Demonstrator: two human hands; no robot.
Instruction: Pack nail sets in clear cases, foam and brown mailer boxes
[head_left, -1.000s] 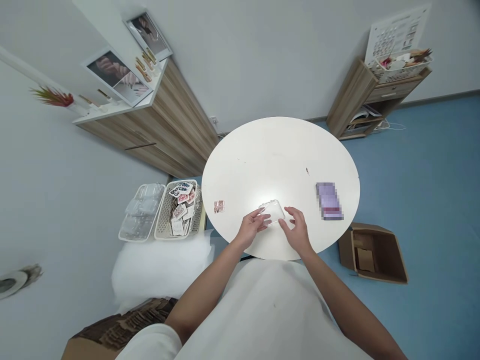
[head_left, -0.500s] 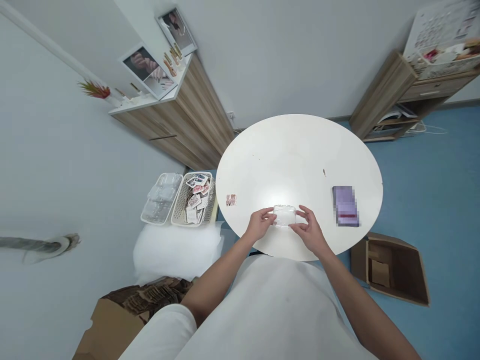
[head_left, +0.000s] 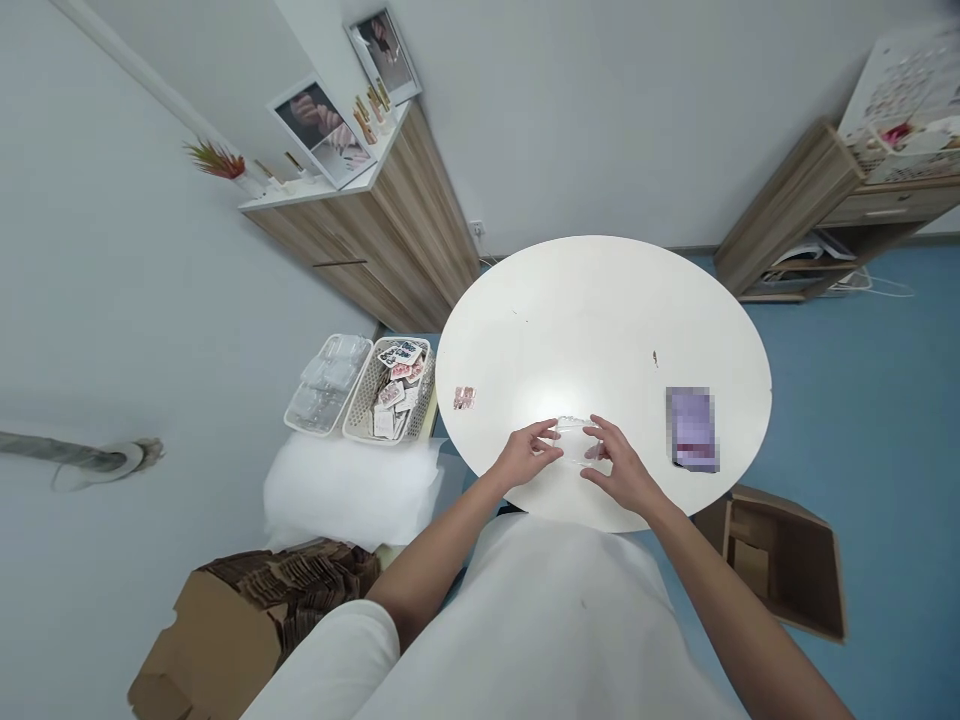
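I see left hand (head_left: 525,460) and right hand (head_left: 619,472) both pinching clear plastic case (head_left: 576,441) by its ends | case at near edge of round white table (head_left: 600,310) | pink nail set (head_left: 464,398) lies apart, left.

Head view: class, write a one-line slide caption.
Left hand and right hand hold a small clear plastic case over a round white table.

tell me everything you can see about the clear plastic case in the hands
The clear plastic case is small, transparent and roughly rectangular with rounded corners, glossy like thin rigid plastic. It sits low over the near part of the round white table. The left hand pinches its left end and the right hand its right end, fingers partly covering it. Whether it is open, or holds anything, cannot be told.
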